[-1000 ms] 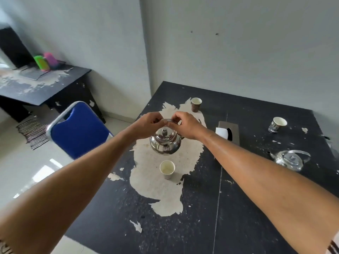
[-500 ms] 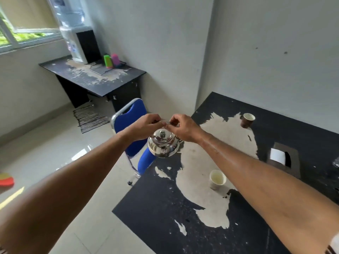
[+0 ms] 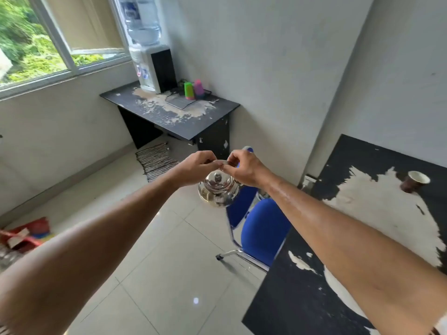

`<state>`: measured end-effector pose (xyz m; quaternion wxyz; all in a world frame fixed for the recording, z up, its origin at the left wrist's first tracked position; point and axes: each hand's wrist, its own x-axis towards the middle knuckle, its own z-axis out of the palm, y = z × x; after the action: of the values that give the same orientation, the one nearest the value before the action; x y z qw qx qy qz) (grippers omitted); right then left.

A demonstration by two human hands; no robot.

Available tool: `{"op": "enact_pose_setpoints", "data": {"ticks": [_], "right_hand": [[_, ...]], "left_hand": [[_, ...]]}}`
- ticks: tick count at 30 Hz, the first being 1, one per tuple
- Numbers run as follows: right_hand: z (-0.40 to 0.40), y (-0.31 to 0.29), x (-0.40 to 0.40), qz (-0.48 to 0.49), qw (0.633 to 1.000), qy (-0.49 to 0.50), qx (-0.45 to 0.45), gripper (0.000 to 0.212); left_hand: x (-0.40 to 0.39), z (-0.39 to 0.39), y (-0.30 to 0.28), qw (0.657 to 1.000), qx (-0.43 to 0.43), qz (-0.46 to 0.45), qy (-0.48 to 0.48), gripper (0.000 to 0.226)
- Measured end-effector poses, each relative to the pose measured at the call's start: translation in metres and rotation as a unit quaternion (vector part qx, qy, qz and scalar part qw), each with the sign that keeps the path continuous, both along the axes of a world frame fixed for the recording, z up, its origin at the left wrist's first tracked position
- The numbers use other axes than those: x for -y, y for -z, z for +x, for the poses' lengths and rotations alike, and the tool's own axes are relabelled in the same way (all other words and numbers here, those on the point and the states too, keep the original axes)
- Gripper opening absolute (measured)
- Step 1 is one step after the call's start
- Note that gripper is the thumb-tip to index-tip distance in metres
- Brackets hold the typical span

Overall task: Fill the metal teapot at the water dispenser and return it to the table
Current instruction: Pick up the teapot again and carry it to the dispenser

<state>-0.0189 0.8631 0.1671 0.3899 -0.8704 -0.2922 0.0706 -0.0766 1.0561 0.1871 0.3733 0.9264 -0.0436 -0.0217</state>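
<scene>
The shiny metal teapot with its lid on hangs in the air over the tiled floor, left of the table. My left hand and my right hand both pinch its wire handle from either side. The water dispenser, white with a clear bottle on top, stands on a dark side desk under the window, far ahead of the teapot. The black table with peeled patches lies at the right.
A blue chair stands just below and right of the teapot, against the table edge. A striped mat lies before the desk. Green and pink cups sit beside the dispenser. A brown paper cup is on the table. Red clutter lies at the left.
The view has swung left from the table toward the dispenser. The teapot, held in both hands, has left the tabletop area and now hangs over the floor past the chair.
</scene>
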Motion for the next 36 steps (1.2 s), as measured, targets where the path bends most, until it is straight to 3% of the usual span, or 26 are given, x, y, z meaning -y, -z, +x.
{"op": "enact_pose_setpoints", "data": {"ticks": [4, 5, 9, 19, 26, 36], "right_hand": [[0.019, 0.001, -0.045, -0.011, 1.000, -0.004, -0.004, 0.019], [0.050, 0.005, -0.122, -0.009, 0.999, -0.033, -0.005, 0.019], [0.067, 0.004, -0.153, -0.001, 0.999, -0.035, -0.006, 0.021], [0.207, 0.005, -0.364, -0.036, 0.996, -0.076, -0.016, 0.021], [0.307, -0.006, -0.500, -0.053, 0.995, -0.081, 0.002, 0.018], [0.442, 0.013, -0.686, -0.044, 0.999, -0.019, 0.001, 0.021]], "left_hand": [[-0.046, 0.010, 0.002, 1.000, -0.002, 0.012, -0.012, 0.026], [-0.118, 0.036, 0.008, 0.999, -0.005, 0.005, -0.050, 0.026], [-0.151, 0.051, 0.012, 0.999, 0.007, 0.005, -0.048, 0.025], [-0.362, 0.186, 0.010, 0.998, -0.011, 0.052, -0.037, 0.026], [-0.497, 0.283, 0.011, 0.998, 0.009, 0.011, -0.053, 0.028], [-0.693, 0.440, 0.024, 0.999, 0.003, 0.025, 0.034, 0.026]]}}
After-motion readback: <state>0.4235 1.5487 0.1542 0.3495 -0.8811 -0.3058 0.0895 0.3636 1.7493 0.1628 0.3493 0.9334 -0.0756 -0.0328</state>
